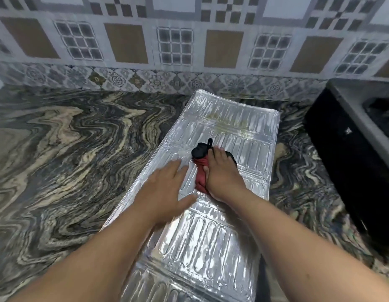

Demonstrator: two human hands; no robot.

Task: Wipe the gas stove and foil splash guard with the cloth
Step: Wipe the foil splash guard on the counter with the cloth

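Observation:
The foil splash guard (221, 232) lies flat on the marbled countertop, running from the front edge toward the wall. Yellowish stains mark its far end. A red and black cloth (200, 171) is bunched on the foil near its middle. My right hand (224, 173) presses down on the cloth, fingers curled over it. My left hand (165, 190) rests flat on the foil's left edge beside the cloth, fingers spread, holding nothing. The gas stove (354, 144) shows only as a dark body with a grey top at the right edge.
The swirled black and cream countertop (69, 149) stretches wide to the left of the foil. A patterned tile wall (176, 46) rises behind it. The stove stands close to the foil's right side, with a narrow strip of counter between them.

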